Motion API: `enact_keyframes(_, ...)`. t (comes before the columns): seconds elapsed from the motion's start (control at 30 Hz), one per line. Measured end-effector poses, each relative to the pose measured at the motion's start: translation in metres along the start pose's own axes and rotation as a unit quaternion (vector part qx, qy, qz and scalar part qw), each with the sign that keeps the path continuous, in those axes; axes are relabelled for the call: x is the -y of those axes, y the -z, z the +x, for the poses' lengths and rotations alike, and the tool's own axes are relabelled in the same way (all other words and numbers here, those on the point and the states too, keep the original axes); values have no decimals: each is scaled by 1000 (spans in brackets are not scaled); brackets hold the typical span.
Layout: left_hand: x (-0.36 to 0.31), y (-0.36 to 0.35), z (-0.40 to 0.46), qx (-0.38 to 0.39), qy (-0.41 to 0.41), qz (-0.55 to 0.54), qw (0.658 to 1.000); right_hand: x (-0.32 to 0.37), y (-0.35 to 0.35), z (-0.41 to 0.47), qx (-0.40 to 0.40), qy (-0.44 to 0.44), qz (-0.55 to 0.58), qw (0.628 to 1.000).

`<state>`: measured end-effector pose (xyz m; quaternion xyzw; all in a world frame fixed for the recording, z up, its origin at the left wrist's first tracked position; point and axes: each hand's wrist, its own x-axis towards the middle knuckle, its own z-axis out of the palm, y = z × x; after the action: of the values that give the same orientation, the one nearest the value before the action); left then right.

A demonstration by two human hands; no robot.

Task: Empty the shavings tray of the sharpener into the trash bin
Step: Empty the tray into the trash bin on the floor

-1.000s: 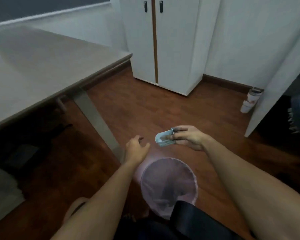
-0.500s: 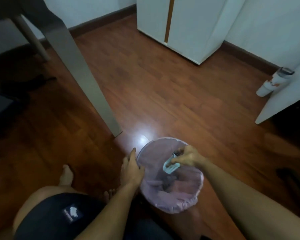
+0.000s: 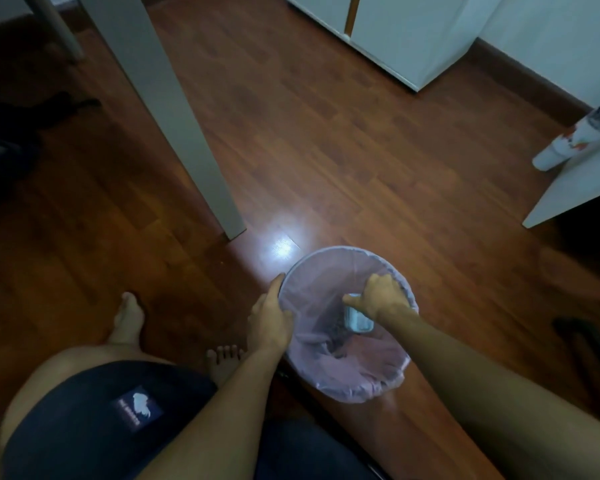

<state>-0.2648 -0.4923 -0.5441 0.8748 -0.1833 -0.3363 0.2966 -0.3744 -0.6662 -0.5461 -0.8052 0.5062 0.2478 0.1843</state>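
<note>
A small round trash bin lined with a pale pink bag stands on the wooden floor between my arms. My right hand is inside the bin's mouth, shut on the light blue shavings tray, which is tipped downward over dark shavings in the bag. My left hand rests against the bin's left rim, fingers curled around the edge. The sharpener body is not in view.
A grey table leg stands just left of the bin. A white cabinet is at the back, a white bottle beside a white door panel at right. My bare feet and knee are at lower left.
My head tilted down and closer. My right hand carried the tray from above the bin down into it and tipped it. My left hand moved onto the bin's rim.
</note>
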Motion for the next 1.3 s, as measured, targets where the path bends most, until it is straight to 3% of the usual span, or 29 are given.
enact_keyframes(0.3,1,0,1,10,9,-2,1000,3,6,-2,24,-19,23,999)
enact_keyframes(0.7,-34,45,8,32,4,50,998,32,75,-33,60,39,59,996)
enact_keyframes(1.03,-99,162,-42,-70,-56,41,995,96,174,-123,-17,131,115,985)
enact_keyframes(1.3,-122,296,-131,-213,-93,36,972,171,254,-235,-98,246,153,952)
